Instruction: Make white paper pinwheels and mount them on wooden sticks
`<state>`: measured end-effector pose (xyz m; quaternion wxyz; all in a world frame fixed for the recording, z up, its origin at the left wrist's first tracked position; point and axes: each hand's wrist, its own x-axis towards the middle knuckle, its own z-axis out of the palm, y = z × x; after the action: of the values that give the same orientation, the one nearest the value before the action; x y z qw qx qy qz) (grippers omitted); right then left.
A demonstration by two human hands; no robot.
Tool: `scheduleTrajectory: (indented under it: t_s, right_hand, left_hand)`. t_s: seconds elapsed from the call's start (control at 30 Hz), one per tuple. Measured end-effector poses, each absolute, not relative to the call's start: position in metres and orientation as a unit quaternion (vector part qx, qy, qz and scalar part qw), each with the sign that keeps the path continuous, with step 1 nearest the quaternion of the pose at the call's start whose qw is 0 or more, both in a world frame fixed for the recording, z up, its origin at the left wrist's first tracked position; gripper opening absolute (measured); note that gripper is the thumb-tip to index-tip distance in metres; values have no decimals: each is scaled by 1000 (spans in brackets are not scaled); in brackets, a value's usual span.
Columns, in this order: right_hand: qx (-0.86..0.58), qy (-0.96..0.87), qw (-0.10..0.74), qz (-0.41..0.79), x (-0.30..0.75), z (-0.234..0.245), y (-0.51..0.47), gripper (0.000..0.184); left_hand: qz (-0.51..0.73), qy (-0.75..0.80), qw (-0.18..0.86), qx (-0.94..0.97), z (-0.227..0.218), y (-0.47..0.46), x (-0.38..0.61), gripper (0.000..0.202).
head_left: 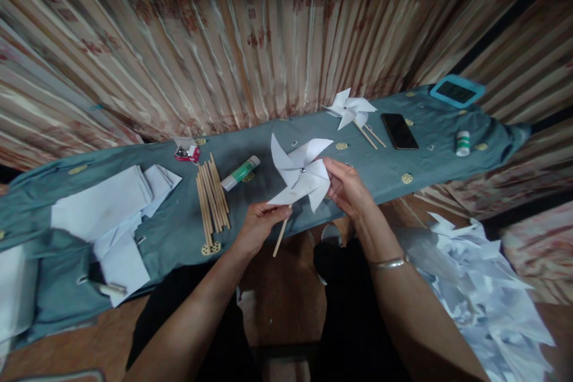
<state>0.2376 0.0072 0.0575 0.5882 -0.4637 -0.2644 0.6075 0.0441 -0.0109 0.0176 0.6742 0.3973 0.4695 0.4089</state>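
Note:
A white paper pinwheel [292,176] with a metal pin at its centre is held up over the table's front edge. My left hand [264,221] is closed at its lower side, pinching near the top of the wooden stick [280,239]. At the right edge of the blades, my right hand [344,186] grips the paper between thumb and fingers. Left of the hands lie a bundle of wooden sticks [212,200] and a green-and-white glue stick [240,173]. A small red box of pins [187,150] sits behind the sticks.
Stacked white paper [107,203] covers the table's left part. More pinwheels [351,108], a phone [400,131], another glue stick [462,143] and a blue-framed clock [456,91] are at the right. Many paper pinwheels [483,292] fill a bag on the lower right. A curtain [215,42] hangs behind.

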Motion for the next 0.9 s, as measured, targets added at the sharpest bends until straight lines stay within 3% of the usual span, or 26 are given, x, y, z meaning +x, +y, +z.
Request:
scheduleTrajectory:
  t_s: [0.43, 0.73, 0.9]
  right_hand:
    - [-462, -254, 569, 632, 238, 60, 6, 27]
    - [-463, -246, 559, 643, 228, 54, 4, 34]
    - [-429, -256, 594, 630, 229, 53, 6, 36]
  left_hand:
    - [425, 463, 670, 395, 17, -9, 42, 33]
    - [454, 457, 668, 374, 18, -7, 44, 29]
    - [462, 459, 664, 367, 18, -6, 42, 32]
